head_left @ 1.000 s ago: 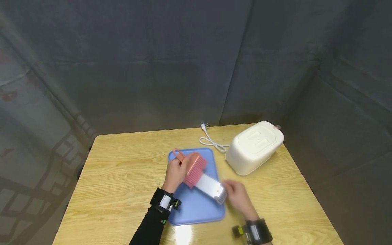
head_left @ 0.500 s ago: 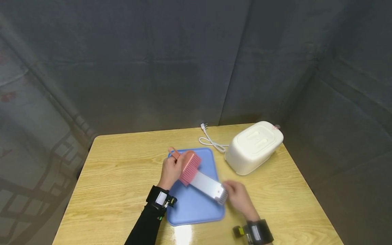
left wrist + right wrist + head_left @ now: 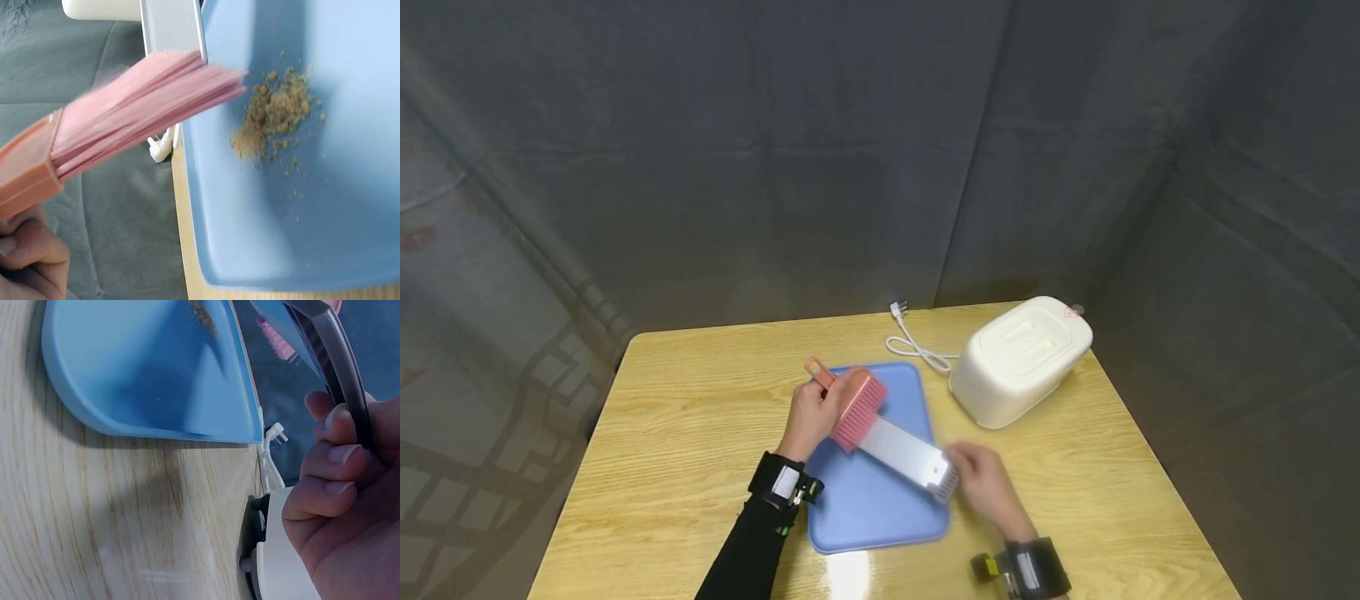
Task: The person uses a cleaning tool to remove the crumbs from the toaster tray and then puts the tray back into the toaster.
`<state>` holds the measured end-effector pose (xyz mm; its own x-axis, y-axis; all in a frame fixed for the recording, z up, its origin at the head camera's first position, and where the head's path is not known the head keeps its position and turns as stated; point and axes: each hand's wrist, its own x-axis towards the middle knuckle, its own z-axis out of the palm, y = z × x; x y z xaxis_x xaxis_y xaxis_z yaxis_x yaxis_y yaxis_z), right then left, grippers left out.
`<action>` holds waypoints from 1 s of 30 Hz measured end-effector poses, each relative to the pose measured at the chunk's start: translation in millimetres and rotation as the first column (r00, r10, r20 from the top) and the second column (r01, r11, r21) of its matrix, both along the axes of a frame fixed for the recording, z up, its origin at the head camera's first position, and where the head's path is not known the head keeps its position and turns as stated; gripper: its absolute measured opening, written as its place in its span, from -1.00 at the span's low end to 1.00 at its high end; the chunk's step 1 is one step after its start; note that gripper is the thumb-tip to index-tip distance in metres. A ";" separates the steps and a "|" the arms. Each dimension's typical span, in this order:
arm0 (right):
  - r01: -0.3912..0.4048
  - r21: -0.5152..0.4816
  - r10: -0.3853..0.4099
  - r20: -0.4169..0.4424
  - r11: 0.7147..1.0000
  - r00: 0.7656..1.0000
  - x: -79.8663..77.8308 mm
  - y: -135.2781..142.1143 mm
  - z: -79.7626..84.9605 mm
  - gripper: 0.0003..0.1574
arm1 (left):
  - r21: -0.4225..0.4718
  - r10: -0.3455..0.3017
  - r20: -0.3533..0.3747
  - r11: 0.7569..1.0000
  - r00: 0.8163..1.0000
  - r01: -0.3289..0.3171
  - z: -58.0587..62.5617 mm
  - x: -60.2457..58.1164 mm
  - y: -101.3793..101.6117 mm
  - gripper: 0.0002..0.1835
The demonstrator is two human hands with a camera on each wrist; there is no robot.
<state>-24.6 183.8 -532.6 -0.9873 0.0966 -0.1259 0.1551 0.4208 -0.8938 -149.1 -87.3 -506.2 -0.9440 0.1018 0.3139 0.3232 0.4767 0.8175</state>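
1. Dark grey fabric [image 3: 775,167] hangs behind your pale wooden table [image 3: 685,433], with a printed pattern showing at far left.
2. Your left hand [image 3: 809,412], below a black sleeve and strapped wrist camera, has its fingers curled round the handle end of the brush [image 3: 859,408], gripping it.
3. That brush is raised above the tray; its pink bristles point toward the silver tool and overlap it from overhead, though you cannot tell how firmly they touch.
4. Beneath lies the blue tray [image 3: 868,512], bearing a small heap of brown crumbs [image 3: 275,115] with scattered specks around it.
5. Your flat silver tool [image 3: 901,454] slants down to the right, held clear of the tray floor.
6. Behind the tray, a white cord [image 3: 917,348] loops to its plug.
7. Your right hand [image 3: 988,483] wraps its fingers round the tool's near end.
8. Rightmost sits a cream appliance [image 3: 1022,354], well apart from the brush.
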 end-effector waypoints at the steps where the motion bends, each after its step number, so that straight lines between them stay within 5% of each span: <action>1: 0.000 0.001 0.000 0.001 1.000 1.000 0.1 0.1 -0.1 -0.80 | -0.006 -0.018 0.006 1.000 1.000 0.018 0.7 0.0 -1.4 -0.60; 8: -0.003 0.008 0.003 -0.006 1.000 1.000 0.4 0.3 -0.7 -0.82 | -0.035 -0.147 0.044 0.988 0.988 0.148 4.4 -0.5 -9.3 -0.69; 20: -0.007 0.012 0.008 -0.025 1.000 1.000 0.4 -0.6 0.3 -0.84 | -0.201 -0.233 -0.048 0.955 0.971 0.220 11.3 -3.4 -5.9 -0.81; 30: -0.020 0.007 0.020 -0.029 1.000 0.999 0.5 -1.7 2.5 -0.84 | -0.238 -0.263 -0.104 0.943 0.959 0.233 16.3 -6.0 0.3 -0.81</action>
<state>-24.1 182.1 -530.1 -0.9923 0.0773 -0.0966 0.1206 0.4298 -0.8948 -155.1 -87.0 -489.9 -0.8315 0.4081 0.3769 0.5520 0.5313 0.6427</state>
